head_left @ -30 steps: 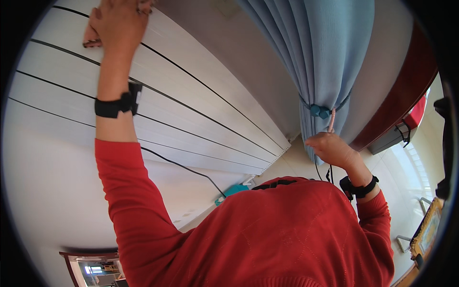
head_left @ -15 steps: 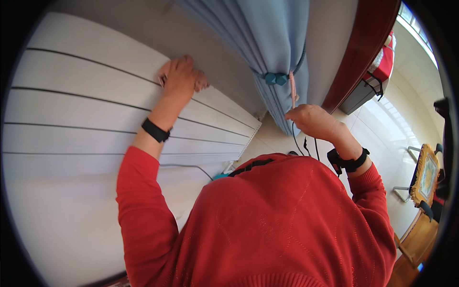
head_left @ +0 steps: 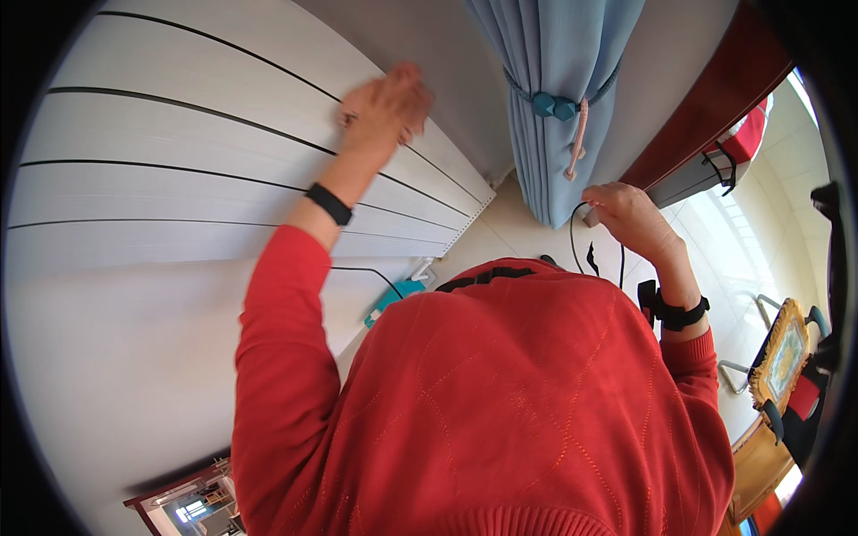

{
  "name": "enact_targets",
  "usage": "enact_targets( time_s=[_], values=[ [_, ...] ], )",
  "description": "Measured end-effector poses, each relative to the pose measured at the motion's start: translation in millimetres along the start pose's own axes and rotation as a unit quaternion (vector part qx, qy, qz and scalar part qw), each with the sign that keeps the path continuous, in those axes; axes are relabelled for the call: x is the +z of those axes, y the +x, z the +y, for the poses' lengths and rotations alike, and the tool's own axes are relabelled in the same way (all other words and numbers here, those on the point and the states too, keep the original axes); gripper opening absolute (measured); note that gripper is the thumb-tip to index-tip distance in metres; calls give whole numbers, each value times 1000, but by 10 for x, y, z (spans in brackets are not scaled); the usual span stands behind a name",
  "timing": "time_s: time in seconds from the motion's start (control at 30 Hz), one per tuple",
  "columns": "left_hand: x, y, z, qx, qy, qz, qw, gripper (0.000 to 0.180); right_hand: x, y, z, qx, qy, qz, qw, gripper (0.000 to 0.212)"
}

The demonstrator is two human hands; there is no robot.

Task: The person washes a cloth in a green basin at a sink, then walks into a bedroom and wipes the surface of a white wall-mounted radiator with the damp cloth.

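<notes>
My left hand [head_left: 386,109], blurred by motion, presses a pink cloth [head_left: 354,105] onto the white slatted radiator [head_left: 223,143], close to its edge along the grey wall. The hand covers most of the cloth. To the right, my right hand [head_left: 635,221] hovers in the air below a gathered blue curtain [head_left: 559,170], its fingers loosely bent with nothing visible in them. A pink cord [head_left: 579,138] dangles from the curtain's tieback [head_left: 556,106], just above that hand and apart from it. A thin black cable [head_left: 574,237] runs down beside the fingertips.
Dark red wooden trim [head_left: 688,98] borders the wall right of the curtain. Beyond it stands a grey box with a red top [head_left: 742,143]. A chair with a yellow-fringed cushion [head_left: 779,353] is at the far right. A teal object [head_left: 393,299] sits low beneath the radiator's end.
My left hand has slid up and to the right along the radiator with the cloth. My right hand has moved right in the picture, away from the pink cord, which now hangs clear of it.
</notes>
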State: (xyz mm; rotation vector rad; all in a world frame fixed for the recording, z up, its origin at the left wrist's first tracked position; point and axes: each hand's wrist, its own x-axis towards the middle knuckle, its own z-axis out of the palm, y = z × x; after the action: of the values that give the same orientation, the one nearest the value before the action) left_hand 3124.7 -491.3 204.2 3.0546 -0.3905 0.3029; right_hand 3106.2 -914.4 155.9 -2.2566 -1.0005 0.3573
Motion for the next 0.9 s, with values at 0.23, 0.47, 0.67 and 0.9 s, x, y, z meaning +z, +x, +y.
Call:
enact_targets(
  time_s=[0.23, 0.47, 0.67, 0.9],
  values=[
    [349, -199, -214, 155, 190, -16, 969, 42, 18, -258, 130, 32, -7, 1, 999, 17],
    [-946, 670, -124, 68, 315, 251, 913, 44, 68, -197, 100, 25, 30, 17, 999, 15],
    [117, 358, -108, -114, -48, -23, 992, 27, 90, -155, 86, 40, -17, -29, 999, 19],
    [938, -760, -138, -59, -66, -227, 970, 38, 79, -532, 236, 126, 1, 0, 992, 21]
  ],
)
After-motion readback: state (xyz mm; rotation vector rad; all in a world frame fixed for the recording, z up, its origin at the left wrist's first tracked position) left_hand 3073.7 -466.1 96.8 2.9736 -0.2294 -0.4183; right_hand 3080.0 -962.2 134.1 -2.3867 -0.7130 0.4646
